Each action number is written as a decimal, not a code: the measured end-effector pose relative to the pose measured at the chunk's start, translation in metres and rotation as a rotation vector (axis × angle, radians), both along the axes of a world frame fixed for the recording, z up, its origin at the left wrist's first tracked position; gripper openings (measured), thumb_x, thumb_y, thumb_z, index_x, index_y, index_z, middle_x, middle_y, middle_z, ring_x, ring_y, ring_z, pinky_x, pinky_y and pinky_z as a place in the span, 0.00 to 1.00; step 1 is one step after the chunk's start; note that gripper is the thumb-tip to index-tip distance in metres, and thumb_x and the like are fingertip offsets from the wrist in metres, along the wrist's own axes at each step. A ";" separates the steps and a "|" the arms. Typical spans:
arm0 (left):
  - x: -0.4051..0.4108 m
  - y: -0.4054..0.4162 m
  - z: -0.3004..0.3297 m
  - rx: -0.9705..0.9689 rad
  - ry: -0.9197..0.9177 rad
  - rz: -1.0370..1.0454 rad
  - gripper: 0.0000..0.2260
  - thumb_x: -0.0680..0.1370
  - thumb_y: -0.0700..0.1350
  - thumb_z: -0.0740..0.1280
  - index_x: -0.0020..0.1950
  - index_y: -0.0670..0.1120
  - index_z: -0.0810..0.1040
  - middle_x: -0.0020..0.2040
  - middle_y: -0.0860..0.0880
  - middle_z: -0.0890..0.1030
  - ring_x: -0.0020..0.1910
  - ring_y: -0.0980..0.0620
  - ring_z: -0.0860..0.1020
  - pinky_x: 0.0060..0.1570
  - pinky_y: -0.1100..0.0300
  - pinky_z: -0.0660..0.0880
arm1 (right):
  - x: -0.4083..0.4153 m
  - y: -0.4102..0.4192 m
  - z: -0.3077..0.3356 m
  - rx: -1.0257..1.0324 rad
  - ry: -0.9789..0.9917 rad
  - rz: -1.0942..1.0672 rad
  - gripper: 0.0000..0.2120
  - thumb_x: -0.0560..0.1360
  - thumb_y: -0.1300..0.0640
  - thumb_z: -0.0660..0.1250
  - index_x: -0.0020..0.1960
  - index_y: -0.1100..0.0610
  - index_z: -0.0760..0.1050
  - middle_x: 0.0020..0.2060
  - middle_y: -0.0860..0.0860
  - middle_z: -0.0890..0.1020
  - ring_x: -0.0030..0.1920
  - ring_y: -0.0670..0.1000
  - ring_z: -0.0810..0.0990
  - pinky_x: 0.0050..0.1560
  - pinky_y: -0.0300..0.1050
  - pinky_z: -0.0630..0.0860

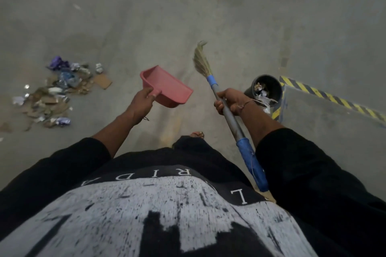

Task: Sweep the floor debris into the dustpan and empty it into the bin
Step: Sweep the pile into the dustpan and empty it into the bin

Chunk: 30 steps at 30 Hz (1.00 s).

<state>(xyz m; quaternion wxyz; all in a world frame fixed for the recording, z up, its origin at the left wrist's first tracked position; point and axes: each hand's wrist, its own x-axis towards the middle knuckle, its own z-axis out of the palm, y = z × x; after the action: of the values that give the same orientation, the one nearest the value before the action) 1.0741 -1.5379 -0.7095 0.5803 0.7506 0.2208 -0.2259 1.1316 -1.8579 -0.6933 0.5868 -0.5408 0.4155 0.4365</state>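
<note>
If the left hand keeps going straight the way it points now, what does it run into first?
Nothing close. The left hand holds the pink dustpan in the air, aimed ahead and slightly right. Beyond the pan's lip only bare concrete floor shows, though depth is hard to judge. The debris pile lies off to its left.
</note>
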 end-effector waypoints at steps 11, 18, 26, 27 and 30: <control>-0.191 0.144 0.019 -0.027 0.012 0.423 0.16 0.82 0.53 0.66 0.65 0.46 0.78 0.57 0.45 0.80 0.44 0.55 0.74 0.48 0.55 0.74 | -0.069 0.161 -0.022 -0.183 -0.056 0.454 0.05 0.83 0.58 0.57 0.52 0.60 0.66 0.31 0.55 0.70 0.21 0.48 0.69 0.20 0.37 0.69; -0.267 0.221 0.015 -0.023 0.028 0.747 0.08 0.82 0.53 0.65 0.57 0.51 0.78 0.41 0.53 0.76 0.35 0.56 0.70 0.33 0.60 0.67 | -0.069 0.291 -0.028 -0.172 -0.071 0.705 0.06 0.82 0.58 0.57 0.54 0.62 0.67 0.32 0.56 0.71 0.21 0.48 0.69 0.20 0.38 0.70; -0.295 0.318 0.006 0.011 0.052 1.002 0.06 0.82 0.51 0.64 0.54 0.51 0.79 0.39 0.52 0.73 0.34 0.55 0.68 0.31 0.61 0.64 | -0.038 0.454 -0.051 -0.107 -0.093 0.909 0.08 0.83 0.58 0.57 0.58 0.61 0.67 0.33 0.56 0.71 0.24 0.49 0.68 0.21 0.38 0.69; -0.296 0.333 0.004 0.019 0.057 1.015 0.07 0.82 0.51 0.64 0.55 0.50 0.79 0.39 0.51 0.73 0.34 0.54 0.68 0.31 0.61 0.64 | -0.034 0.475 -0.054 -0.094 -0.087 0.932 0.08 0.83 0.58 0.57 0.59 0.61 0.67 0.33 0.56 0.71 0.25 0.49 0.69 0.21 0.38 0.69; -0.293 0.377 0.006 0.031 0.080 1.052 0.11 0.82 0.53 0.65 0.58 0.48 0.79 0.39 0.52 0.74 0.34 0.55 0.68 0.30 0.63 0.65 | -0.023 0.536 -0.053 -0.086 -0.083 1.003 0.10 0.83 0.58 0.57 0.62 0.61 0.66 0.33 0.57 0.72 0.24 0.49 0.70 0.21 0.38 0.70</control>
<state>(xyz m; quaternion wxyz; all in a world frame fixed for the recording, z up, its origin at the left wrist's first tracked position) 0.7809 -1.1608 -0.7039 0.5953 0.5377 0.5929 0.0707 1.1082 -1.3219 -0.7460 0.2980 -0.7145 0.0986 0.6253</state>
